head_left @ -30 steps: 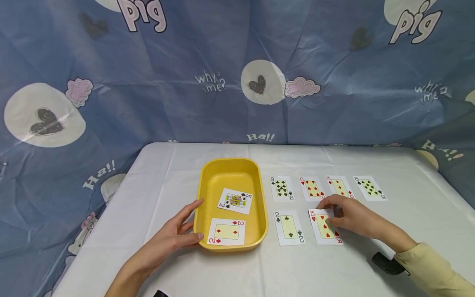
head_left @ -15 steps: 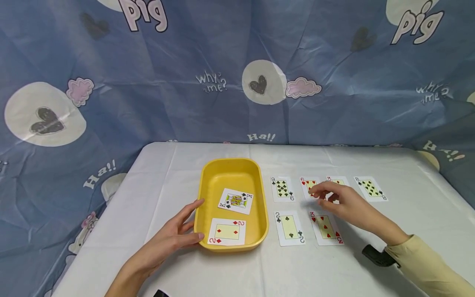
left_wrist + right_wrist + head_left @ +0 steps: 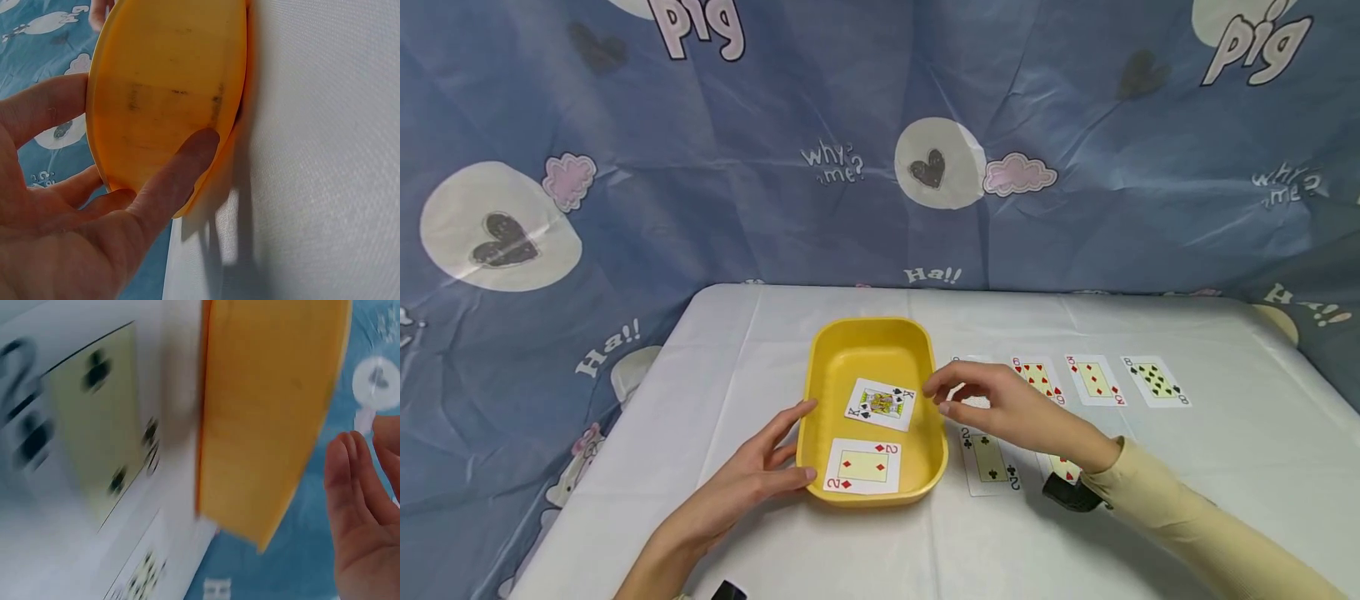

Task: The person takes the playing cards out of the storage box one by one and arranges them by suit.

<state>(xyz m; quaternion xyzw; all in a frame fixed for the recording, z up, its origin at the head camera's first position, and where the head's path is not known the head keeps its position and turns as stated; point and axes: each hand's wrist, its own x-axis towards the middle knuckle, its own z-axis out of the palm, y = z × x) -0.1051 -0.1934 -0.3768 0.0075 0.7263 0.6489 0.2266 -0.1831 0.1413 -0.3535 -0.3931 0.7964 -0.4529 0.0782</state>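
My left hand (image 3: 752, 462) touches the left side of a yellow tray (image 3: 868, 360), thumb near the front corner and fingers farther back. In the left wrist view the thumb (image 3: 199, 153) lies along the tray's outer wall. A king of spades (image 3: 880, 404) and a two of diamonds (image 3: 862, 467) lie face up in the tray. At the right rim my right hand (image 3: 1011, 408) hovers with bent fingers and holds nothing. Beneath that hand and wrist are a two of clubs (image 3: 988, 461), a mostly covered nine of clubs and a three of hearts (image 3: 1063, 468), partly hidden.
Farther right on the white-covered table (image 3: 1210, 500) lie a six of hearts (image 3: 1037, 381), a three of diamonds (image 3: 1094, 380) and a black eight (image 3: 1155, 381). A blue printed cloth (image 3: 760, 208) hangs behind. A black device (image 3: 1071, 493) sits under the right wrist.
My right hand has let go of the three of hearts, lifted and moved left to the tray's right rim. The three of hearts stays in place. The left hand keeps its spot.
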